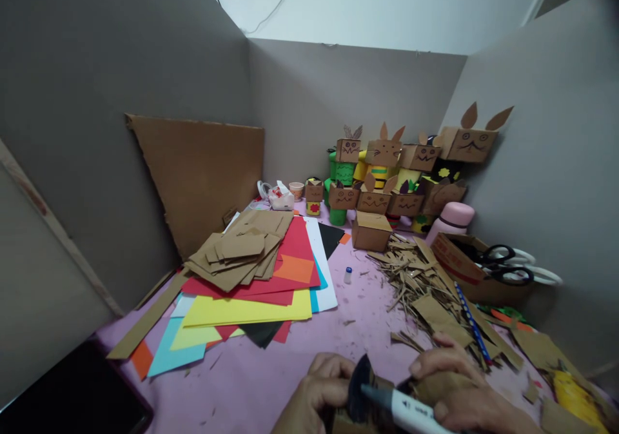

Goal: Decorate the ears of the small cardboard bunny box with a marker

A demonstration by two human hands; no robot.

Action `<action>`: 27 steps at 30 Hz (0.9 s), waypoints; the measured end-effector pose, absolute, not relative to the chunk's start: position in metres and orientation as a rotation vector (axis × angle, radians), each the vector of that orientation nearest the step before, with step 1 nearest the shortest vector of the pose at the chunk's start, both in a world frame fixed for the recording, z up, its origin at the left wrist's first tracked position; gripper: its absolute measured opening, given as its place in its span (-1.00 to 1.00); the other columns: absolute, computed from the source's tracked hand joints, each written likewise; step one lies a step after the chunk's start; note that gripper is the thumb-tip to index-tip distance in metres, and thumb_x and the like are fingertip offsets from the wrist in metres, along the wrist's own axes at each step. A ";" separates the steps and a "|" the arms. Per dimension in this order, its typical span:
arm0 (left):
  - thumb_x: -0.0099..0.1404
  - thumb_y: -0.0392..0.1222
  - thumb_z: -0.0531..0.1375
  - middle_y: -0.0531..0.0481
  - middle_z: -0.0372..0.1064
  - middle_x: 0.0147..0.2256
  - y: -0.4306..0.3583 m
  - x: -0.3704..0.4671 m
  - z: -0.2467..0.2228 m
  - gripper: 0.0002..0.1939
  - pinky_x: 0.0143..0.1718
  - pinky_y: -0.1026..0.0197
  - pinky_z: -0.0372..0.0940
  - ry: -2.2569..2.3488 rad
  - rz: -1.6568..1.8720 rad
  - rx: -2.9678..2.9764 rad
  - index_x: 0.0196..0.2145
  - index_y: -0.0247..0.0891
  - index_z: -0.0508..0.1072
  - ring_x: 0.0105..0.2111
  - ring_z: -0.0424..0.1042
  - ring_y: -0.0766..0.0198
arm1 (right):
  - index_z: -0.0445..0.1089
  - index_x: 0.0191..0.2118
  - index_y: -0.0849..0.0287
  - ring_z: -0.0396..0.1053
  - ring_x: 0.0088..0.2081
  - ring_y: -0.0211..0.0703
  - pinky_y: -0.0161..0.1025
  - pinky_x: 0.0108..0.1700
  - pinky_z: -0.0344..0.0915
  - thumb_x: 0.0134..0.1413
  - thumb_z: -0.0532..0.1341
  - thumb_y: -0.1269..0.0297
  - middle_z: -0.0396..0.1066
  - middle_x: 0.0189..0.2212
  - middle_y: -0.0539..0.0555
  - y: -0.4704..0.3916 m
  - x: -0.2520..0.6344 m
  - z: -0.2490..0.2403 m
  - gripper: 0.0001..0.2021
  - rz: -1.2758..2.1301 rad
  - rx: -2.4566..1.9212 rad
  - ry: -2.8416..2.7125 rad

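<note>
At the bottom of the head view my left hand (322, 392) is closed around a cardboard piece with a blackened, pointed ear-like part (360, 385). My right hand (464, 389) grips a white marker (413, 414), whose dark grey tip end touches or nearly touches the black part. A brown cardboard bit (442, 385) shows among the right fingers; I cannot tell whether it belongs to the same piece. The lower part of the held cardboard is cut off by the frame's edge.
Coloured paper (251, 308) and cardboard sheets (242, 247) are stacked left. Cardboard animal figures (382, 153) stand at the back, near a plain box (371, 231). Right are cardboard scraps (411, 269), a patterned blue pencil (471, 324), scissors (507, 266) and a pink bottle (452, 221).
</note>
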State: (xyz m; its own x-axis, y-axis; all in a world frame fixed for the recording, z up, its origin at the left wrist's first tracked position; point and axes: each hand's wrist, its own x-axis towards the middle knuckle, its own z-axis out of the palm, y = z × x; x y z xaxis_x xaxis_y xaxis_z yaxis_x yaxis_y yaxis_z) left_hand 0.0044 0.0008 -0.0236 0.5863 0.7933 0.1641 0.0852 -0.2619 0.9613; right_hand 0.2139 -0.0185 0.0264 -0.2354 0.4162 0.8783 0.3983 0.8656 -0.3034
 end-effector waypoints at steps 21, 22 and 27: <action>-0.07 0.26 0.33 -0.03 0.41 -0.36 0.003 0.005 -0.031 -0.59 -0.12 0.11 0.15 0.718 0.824 1.723 -0.45 -0.13 0.64 -0.22 0.32 0.12 | 0.36 -0.50 0.06 0.53 -0.53 -0.30 -0.39 -0.29 0.54 0.21 0.16 0.18 0.44 -0.65 -0.13 -0.016 0.211 0.031 -0.74 -0.045 -0.492 -1.979; -0.06 0.24 0.33 -0.03 0.42 -0.37 0.005 0.006 -0.036 -0.60 -0.14 0.13 0.15 0.723 0.836 1.743 -0.45 -0.13 0.64 -0.23 0.33 0.13 | 0.36 -0.50 0.06 0.53 -0.53 -0.30 -0.36 -0.26 0.54 0.23 0.13 0.17 0.44 -0.66 -0.13 -0.015 0.212 0.031 -0.72 -0.040 -0.484 -1.993; -0.08 0.21 0.35 -0.02 0.43 -0.35 0.006 0.007 -0.041 -0.61 -0.16 0.17 0.15 0.734 0.841 1.757 -0.42 -0.14 0.64 -0.23 0.34 0.15 | 0.39 -0.43 0.04 0.53 -0.52 -0.26 -0.26 -0.21 0.54 0.18 0.19 0.19 0.49 -0.57 -0.10 -0.015 0.214 0.023 -0.83 -0.023 -0.520 -1.968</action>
